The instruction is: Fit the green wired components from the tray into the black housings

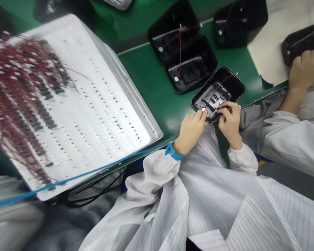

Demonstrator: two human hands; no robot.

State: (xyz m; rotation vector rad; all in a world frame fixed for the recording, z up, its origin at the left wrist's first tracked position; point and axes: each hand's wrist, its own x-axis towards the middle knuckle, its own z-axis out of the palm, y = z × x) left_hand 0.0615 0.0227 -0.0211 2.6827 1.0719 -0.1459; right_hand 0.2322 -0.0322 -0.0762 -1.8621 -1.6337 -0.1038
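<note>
A black plastic housing (226, 89) lies with its hollow side up near the table's front edge. A thin red wire (222, 83) runs across its inside. My left hand (192, 130) is at the housing's near left end, fingers closed together and fingertips pressing a small round white part (203, 109). My right hand (230, 122) has bent fingers at the near side of the same housing, thumb and forefinger closed on its rim. What lies under the fingertips is partly hidden. A blue wrist strap (174, 152) is around my left wrist.
On the left, a white foam tray (115, 129) carries several small boards with dark red wires (23, 87). More black housings (191, 64) stand behind my hands. A blue cord (94, 170) crosses the tray's front. At right, a co-worker's hand (307, 68) rests on another housing (300, 38).
</note>
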